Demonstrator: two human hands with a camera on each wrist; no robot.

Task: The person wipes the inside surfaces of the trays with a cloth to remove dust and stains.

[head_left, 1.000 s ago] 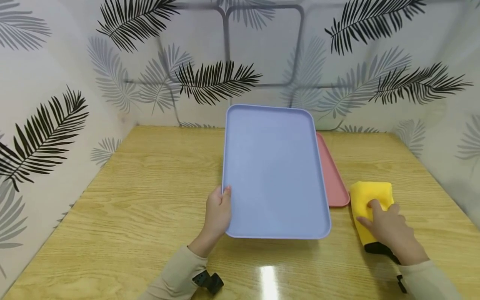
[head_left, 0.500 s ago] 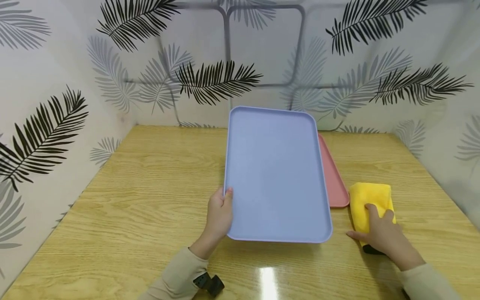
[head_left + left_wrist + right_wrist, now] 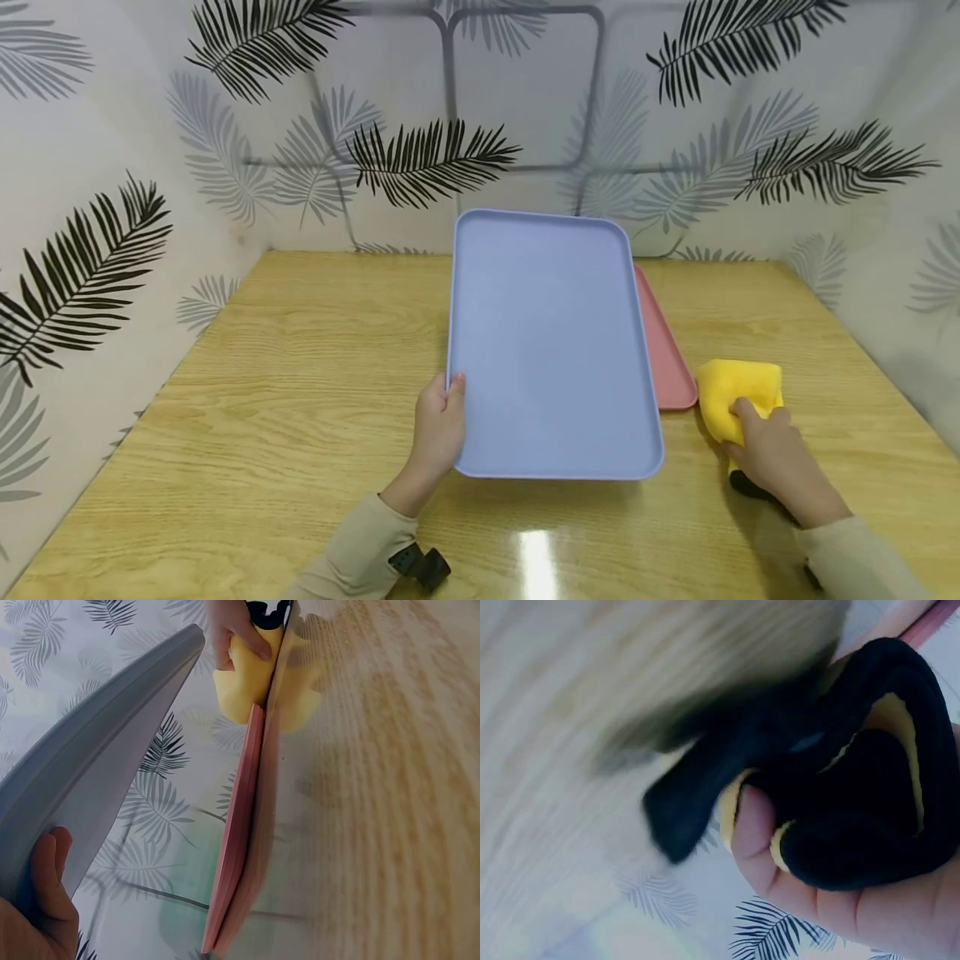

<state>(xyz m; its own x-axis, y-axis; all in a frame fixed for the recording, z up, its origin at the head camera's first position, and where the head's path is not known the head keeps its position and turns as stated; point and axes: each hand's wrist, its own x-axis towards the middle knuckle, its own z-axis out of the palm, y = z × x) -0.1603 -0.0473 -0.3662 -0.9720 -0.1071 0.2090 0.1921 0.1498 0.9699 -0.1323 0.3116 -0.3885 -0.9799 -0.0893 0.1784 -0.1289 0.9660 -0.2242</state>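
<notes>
My left hand grips a light blue rectangular tray by its left edge, thumb over the rim and the other fingers behind. The tray is tilted, and the left wrist view shows it raised above the table. At the right, my right hand bunches up a folded cloth, yellow on one side and black on the other. In the right wrist view the black side of the cloth curls over itself, with a finger pressed around it.
Partly hidden behind the blue tray, a pink tray lies on the wooden table, its near corner right beside the cloth. Leaf-patterned walls enclose the table at the back and sides.
My right hand's fingers have spread over the cloth, then closed and gathered it up, so it is now crumpled. The left hand and blue tray have barely shifted.
</notes>
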